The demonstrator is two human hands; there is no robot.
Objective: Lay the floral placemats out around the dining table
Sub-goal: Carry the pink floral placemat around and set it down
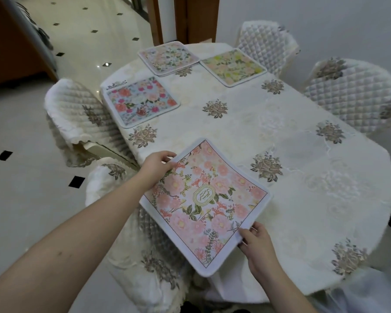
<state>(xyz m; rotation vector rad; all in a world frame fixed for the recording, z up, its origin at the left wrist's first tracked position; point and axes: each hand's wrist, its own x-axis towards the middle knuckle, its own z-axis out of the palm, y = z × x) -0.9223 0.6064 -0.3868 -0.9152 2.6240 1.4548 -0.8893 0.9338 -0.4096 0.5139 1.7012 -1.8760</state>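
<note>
A pink floral placemat (203,202) with a white border lies at the near left edge of the dining table (303,177), its near corner hanging past the edge. My left hand (158,166) pinches its far left edge. My right hand (255,242) pinches its near right edge. Three other floral placemats lie flat further along: a blue and red one (142,101) on the left side, a pale pink one (168,57) at the far end, a yellow-green one (233,66) at the far right.
The table wears a cream cloth with embroidered flowers. Quilted covered chairs stand around it: one on the left (77,118), one just below the held mat (131,222), two on the right (357,96) and at the far end (266,44). Tiled floor runs on the left.
</note>
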